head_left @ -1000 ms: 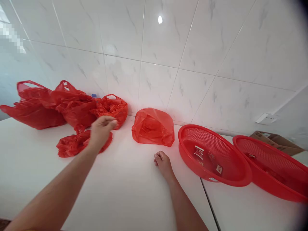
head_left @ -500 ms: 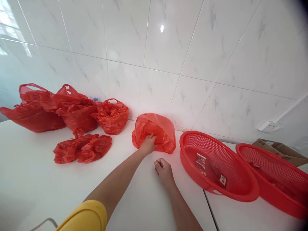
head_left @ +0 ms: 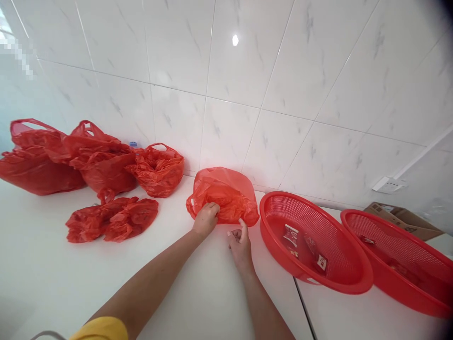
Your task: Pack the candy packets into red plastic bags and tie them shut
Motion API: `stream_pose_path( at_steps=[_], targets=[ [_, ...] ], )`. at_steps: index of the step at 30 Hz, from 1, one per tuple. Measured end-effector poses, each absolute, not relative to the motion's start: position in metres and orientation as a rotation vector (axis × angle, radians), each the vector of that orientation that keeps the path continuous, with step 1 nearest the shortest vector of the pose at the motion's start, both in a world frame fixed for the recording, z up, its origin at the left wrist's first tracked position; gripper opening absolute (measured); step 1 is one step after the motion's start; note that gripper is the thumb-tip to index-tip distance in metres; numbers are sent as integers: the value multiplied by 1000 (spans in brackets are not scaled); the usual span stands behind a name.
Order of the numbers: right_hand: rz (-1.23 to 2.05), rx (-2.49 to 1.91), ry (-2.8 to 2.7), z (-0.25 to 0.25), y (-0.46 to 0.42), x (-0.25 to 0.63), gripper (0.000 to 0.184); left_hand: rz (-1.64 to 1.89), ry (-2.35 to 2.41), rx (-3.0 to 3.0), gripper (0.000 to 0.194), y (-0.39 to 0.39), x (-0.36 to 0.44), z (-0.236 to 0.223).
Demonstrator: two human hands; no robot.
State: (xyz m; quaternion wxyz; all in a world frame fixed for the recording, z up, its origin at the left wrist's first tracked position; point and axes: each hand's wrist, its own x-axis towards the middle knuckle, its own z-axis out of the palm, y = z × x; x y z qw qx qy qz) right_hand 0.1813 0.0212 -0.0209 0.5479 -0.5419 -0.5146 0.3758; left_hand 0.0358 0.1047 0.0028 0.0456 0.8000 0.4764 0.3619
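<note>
The head view shows a white tabletop (head_left: 46, 269) against marble-look wall tiles (head_left: 233, 108), with five red plastic bags on it. One red bag (head_left: 226, 186) stands alone at the wall, mid-table, and both hands are at it. The left hand (head_left: 205, 219) has its fingers (head_left: 211, 208) closed, gripping a fold of the bag's front. The right hand (head_left: 240, 248) sits just below it, fingers half curled and thumb raised to the bag's lower edge; whether it pinches the plastic, I cannot tell. Four more bags lie left of them: three in a row by the wall (head_left: 157, 171) and one crumpled flat in front (head_left: 113, 219). Right of the hands are two red mesh baskets. The nearer basket (head_left: 354, 245) holds three or four small packets (head_left: 290, 235), the farther basket (head_left: 424, 255) at least two. Neither hand holds a packet. A cardboard box (head_left: 403, 219) sits beyond.
</note>
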Motion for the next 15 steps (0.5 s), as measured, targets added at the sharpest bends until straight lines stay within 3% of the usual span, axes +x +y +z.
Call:
stream_pose_path(
  at_steps=[3, 11, 15],
  targets=[
    [949, -1247, -1110, -20, 21, 184, 70, 1114, 1342, 2520, 28, 81, 24, -3],
    [1346, -895, -973, -8, 19, 198, 45, 983, 874, 2738, 30, 31, 15, -15],
    [1377, -946, -867, -15, 26, 204, 19, 856, 989, 2556, 5, 27, 12, -13]
  ],
)
